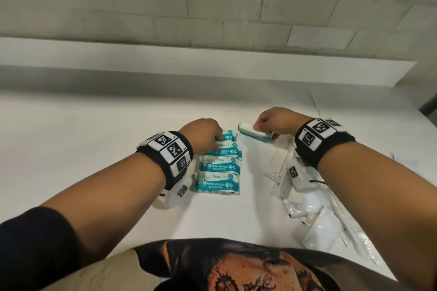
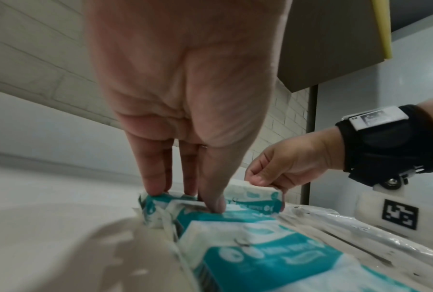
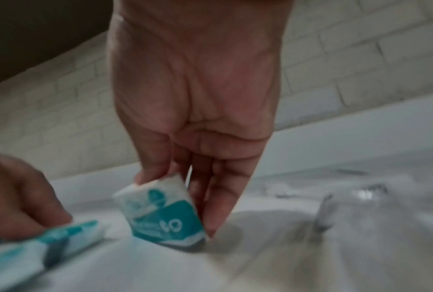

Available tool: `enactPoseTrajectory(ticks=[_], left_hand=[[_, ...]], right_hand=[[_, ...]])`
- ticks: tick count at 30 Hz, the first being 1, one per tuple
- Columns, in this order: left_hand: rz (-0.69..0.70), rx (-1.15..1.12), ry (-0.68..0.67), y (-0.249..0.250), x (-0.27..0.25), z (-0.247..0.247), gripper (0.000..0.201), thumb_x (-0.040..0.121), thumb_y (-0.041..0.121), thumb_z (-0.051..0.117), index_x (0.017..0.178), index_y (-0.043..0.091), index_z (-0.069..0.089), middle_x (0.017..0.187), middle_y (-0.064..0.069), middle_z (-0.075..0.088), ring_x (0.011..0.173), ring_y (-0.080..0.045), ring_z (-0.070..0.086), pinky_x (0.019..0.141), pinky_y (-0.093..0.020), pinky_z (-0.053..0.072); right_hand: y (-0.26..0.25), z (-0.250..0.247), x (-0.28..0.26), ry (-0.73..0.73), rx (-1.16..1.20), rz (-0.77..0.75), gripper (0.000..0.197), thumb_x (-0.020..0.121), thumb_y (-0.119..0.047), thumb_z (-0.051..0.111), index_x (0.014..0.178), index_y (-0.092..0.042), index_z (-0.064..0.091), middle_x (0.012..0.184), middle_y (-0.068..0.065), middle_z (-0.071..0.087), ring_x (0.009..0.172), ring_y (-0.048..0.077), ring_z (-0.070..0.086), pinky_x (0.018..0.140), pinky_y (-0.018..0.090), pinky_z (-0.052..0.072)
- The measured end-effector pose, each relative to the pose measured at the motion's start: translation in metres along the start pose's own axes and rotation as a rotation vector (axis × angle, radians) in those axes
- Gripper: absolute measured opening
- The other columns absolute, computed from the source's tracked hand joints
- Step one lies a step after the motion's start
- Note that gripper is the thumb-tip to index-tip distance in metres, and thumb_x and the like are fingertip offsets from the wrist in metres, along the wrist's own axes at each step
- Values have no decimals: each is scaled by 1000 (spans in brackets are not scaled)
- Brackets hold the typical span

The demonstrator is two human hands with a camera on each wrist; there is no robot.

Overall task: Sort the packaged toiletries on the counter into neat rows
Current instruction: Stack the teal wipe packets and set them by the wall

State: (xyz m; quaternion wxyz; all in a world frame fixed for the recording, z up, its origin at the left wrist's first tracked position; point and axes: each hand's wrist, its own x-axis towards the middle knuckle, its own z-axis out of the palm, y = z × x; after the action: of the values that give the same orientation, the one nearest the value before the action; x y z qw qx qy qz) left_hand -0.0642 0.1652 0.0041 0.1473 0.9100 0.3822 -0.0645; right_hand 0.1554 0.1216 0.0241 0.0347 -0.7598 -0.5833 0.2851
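Note:
Several teal-and-white mini wipes packs (image 1: pixel 218 168) lie in a column on the white counter (image 1: pixel 94 137). My left hand (image 1: pixel 218 140) rests on the two farthest packs of that column. In the left wrist view its straight fingers (image 2: pixel 155 183) and thumb press down on them (image 2: pixel 235 215). Just right of the column's far end, my right hand (image 1: pixel 260 126) pinches one more wipes pack (image 1: pixel 254 134) by its end. That pack (image 3: pixel 165 213) is tilted, with its lower corner at the counter.
A loose pile of clear-wrapped sachets and long thin packets (image 1: pixel 307 196) covers the counter at the right, under my right forearm. A raised white ledge (image 1: pixel 212 61) and a brick wall close the far side. The counter's right edge runs near the pile.

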Motion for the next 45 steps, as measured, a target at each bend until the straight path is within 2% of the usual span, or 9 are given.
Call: enactPoseTrajectory(ticks=[7,11,13,17,33,35,38,41,45], left_hand=[[-10,-59,33,1,1,4,43,87,23,66,130,21,60,136,2,54,122,-19,51,103,-33,40],[16,-129,44,1,-3,7,44,88,15,64,131,23,58,140,5,53,127,-17,46,109,-33,36],[32,-152,45,2,-4,8,44,89,11,61,131,23,58,141,5,52,127,-16,46,109,-30,35],[62,-171,55,3,-6,8,43,89,5,57,130,21,60,139,5,54,126,-14,48,104,-24,34],[105,-119,58,8,-13,2,39,93,15,55,131,17,59,141,-1,51,125,-18,47,102,-23,33],[108,-103,-13,10,-17,0,49,93,34,56,138,18,50,147,-3,41,131,-20,39,107,-29,32],[102,-22,-313,16,-28,2,107,74,68,63,153,23,6,162,0,2,148,-24,1,121,-44,11],[136,152,-420,20,-35,13,130,65,69,70,150,24,-18,158,0,-24,144,-27,-25,119,-50,-5],[144,203,-295,21,-36,26,124,71,56,71,151,19,-16,159,-4,-22,146,-29,-21,121,-47,-1]], right_hand=[[7,-5,19,252,-272,3,28,94,-15,46,109,-12,70,118,6,66,105,25,59,86,30,46],[3,7,20,146,-205,19,44,83,-38,68,121,-19,60,119,-1,61,108,20,56,90,32,46],[3,12,21,130,-205,33,61,74,-29,77,130,-22,51,126,-1,58,112,21,55,93,34,48],[-8,13,30,135,-205,4,63,71,-7,75,128,-22,52,127,1,59,108,21,57,89,34,53],[-61,18,36,-28,-224,-248,53,84,6,58,131,-19,59,133,-3,60,118,14,56,92,21,38],[-59,19,35,-38,-239,-257,54,85,5,58,133,-20,57,135,-4,58,121,14,54,96,22,38],[-57,20,36,-45,-241,-261,53,87,1,56,135,-22,55,136,-5,57,122,14,53,105,26,39],[-54,21,36,-48,-241,-274,52,88,-2,55,136,-22,54,137,-5,57,123,14,53,106,29,40],[-52,22,38,-52,-256,-292,50,90,-6,54,138,-22,52,142,-5,51,128,16,48,109,30,37]])
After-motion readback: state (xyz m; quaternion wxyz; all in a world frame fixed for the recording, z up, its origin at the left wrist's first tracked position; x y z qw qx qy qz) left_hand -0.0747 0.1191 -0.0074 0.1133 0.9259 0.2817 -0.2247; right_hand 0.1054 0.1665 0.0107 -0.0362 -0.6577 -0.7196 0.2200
